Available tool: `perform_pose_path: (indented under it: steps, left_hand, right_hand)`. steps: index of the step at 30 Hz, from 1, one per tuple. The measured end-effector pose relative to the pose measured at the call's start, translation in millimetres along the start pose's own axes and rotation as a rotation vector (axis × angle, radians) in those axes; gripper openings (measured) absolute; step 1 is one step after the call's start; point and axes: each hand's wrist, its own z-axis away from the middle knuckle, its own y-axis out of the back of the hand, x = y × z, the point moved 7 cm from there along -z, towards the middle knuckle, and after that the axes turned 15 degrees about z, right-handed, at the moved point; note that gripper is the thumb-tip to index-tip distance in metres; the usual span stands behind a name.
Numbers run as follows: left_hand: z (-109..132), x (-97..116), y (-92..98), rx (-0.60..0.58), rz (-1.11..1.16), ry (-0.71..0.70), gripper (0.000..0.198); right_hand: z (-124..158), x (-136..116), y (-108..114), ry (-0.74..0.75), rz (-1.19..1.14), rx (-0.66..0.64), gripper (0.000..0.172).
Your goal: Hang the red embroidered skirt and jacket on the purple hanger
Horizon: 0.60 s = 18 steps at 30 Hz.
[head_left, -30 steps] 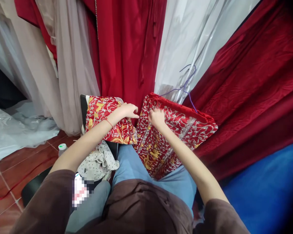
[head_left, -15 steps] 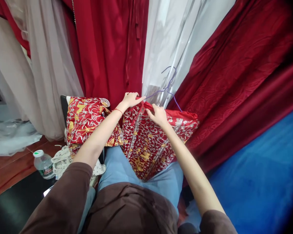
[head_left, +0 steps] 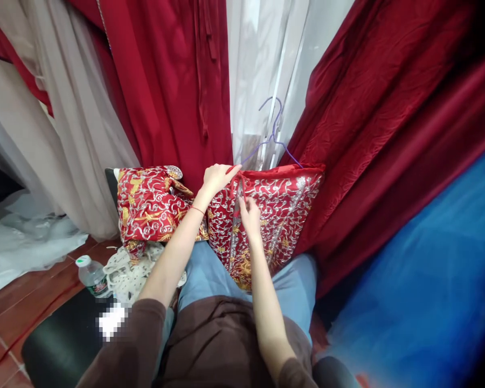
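Observation:
A red garment embroidered in gold and silver (head_left: 275,215) lies on my lap, hung on a purple wire hanger (head_left: 271,137). My left hand (head_left: 217,177) grips the garment's collar at the top, fingers closed on the cloth. Just below it, my right hand (head_left: 248,211) pinches the front opening of the same garment. A second piece of the same embroidered red cloth (head_left: 149,207) rests to the left, draped over a dark chair back.
Red, white and beige dresses (head_left: 173,86) hang close in front. A water bottle (head_left: 92,276) stands on the red tiled floor at left beside a spotted white cloth (head_left: 129,275). Blue fabric (head_left: 420,280) fills the right side.
My right hand has moved from the garment's upper edge down to its front opening. My left hand went to the collar top. The view shifted, so the garment sits more upright.

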Motion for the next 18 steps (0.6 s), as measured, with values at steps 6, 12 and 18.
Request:
perform_pose_path:
  steps: [6,12,18]
  left_hand:
    - [2.0,-0.6,-4.0,-0.009,-0.006,0.047,0.065]
    - [3.9,1.5,-5.7,-0.015,0.012,0.049,0.066]
    - [2.3,-1.7,-7.6,0.001,-0.01,0.06,0.063]
  right_hand:
    - [29.6,31.9,0.2,-0.025,-0.335,-0.298,0.05]
    - [36.9,58.2,46.1,-0.07,-0.392,-0.209,0.054]
    - [37.9,129.4,86.2,-0.318,-0.597,0.266,0.058]
